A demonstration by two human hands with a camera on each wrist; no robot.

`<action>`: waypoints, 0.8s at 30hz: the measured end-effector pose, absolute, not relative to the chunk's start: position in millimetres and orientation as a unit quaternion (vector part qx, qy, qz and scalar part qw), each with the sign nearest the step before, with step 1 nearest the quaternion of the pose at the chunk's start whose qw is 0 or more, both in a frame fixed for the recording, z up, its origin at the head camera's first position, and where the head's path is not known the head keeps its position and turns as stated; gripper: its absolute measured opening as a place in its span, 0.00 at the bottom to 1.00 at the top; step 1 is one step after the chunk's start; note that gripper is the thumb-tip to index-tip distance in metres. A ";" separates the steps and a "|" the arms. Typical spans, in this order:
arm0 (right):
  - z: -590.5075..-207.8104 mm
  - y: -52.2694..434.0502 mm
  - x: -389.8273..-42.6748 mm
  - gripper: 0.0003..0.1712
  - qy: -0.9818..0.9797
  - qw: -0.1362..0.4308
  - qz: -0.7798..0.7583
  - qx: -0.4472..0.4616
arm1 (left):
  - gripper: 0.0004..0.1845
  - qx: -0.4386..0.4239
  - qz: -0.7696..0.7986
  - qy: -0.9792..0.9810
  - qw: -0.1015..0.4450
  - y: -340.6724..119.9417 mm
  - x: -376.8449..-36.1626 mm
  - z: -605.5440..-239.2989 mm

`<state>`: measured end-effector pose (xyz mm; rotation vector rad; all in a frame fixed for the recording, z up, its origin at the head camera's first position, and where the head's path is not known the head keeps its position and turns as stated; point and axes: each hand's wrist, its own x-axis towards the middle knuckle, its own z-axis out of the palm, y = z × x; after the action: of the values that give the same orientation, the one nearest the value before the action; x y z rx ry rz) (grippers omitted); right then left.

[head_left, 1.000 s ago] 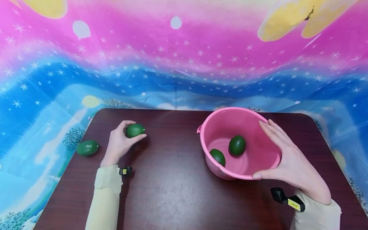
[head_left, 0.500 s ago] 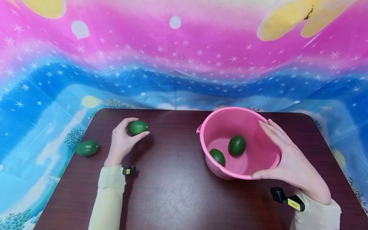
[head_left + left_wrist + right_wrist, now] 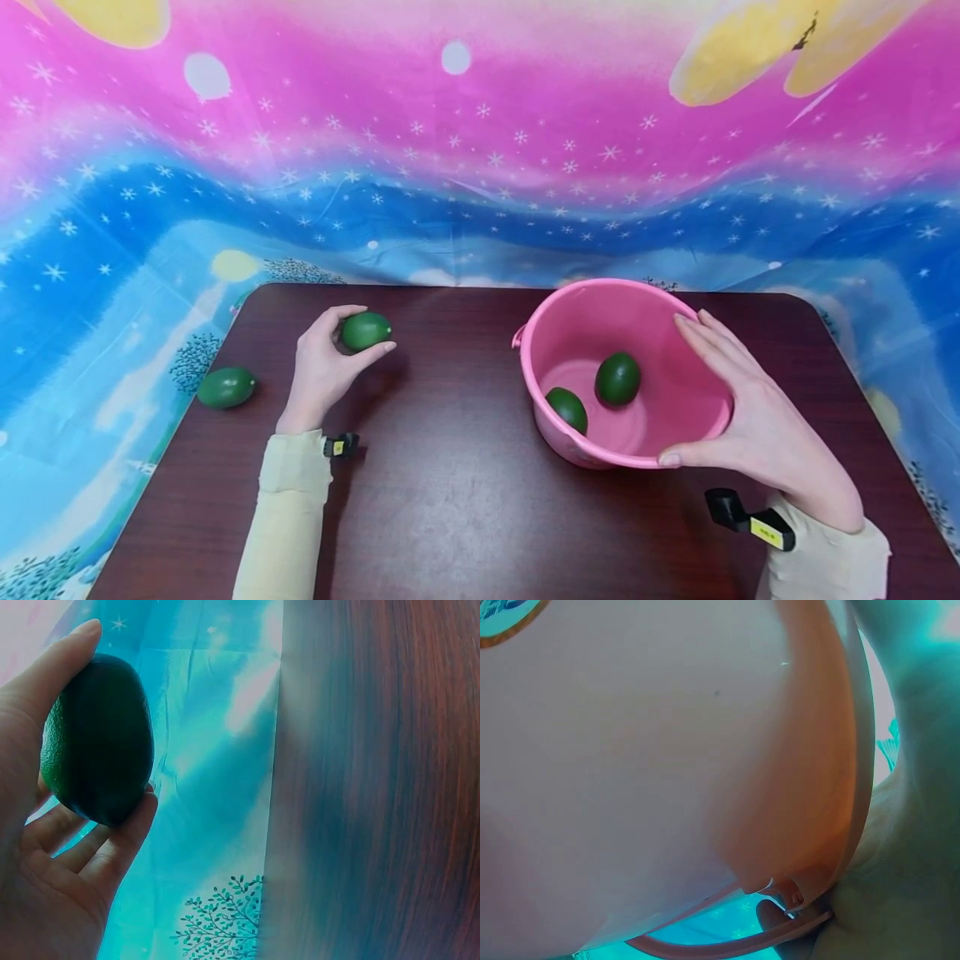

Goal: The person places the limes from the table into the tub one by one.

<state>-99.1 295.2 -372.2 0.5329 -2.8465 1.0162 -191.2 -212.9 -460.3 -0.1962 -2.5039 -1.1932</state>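
Two avocados sitting in pink bucket; right hand gripping its rim. Left hand gripping third avocado; fourth avocado waiting on table.

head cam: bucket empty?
No, two green fruits lie inside the pink bucket, which the right hand holds tilted by its rim.
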 end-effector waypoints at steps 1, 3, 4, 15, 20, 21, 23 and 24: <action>-372.1 295.2 -99.2 0.77 -0.927 0.036 0.331 0.173 | 0.35 -0.071 -0.422 -0.886 0.181 -212.5 -191.2 -460.1; -371.9 295.2 -99.2 0.77 -0.927 0.033 0.333 0.169 | 0.35 -0.073 -0.421 -0.885 0.184 -211.5 -191.2 -459.5; -372.0 295.3 -99.2 0.77 -0.927 0.032 0.334 0.168 | 0.35 -0.073 -0.421 -0.885 0.184 -211.0 -191.3 -459.3; -373.0 295.7 -99.7 0.77 -0.928 0.033 0.332 0.168 | 0.34 -0.084 -0.418 -0.884 0.188 -206.3 -193.9 -459.4; -373.4 294.9 -100.1 0.78 -0.927 0.036 0.331 0.175 | 0.35 -0.089 -0.417 -0.884 0.193 -204.6 -195.1 -459.2; -373.5 294.8 -100.2 0.78 -0.926 0.037 0.331 0.177 | 0.35 -0.090 -0.417 -0.883 0.194 -204.2 -195.3 -459.1; -373.4 294.6 -100.2 0.78 -0.926 0.038 0.331 0.178 | 0.35 -0.092 -0.417 -0.883 0.194 -203.2 -195.5 -458.6; -373.2 294.6 -100.1 0.78 -0.926 0.038 0.332 0.176 | 0.35 -0.092 -0.416 -0.883 0.195 -203.0 -195.6 -458.5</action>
<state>-100.1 294.6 -373.2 0.5412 -2.8415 1.0173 -195.6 -203.0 -458.5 -0.2585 -2.4768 -1.1663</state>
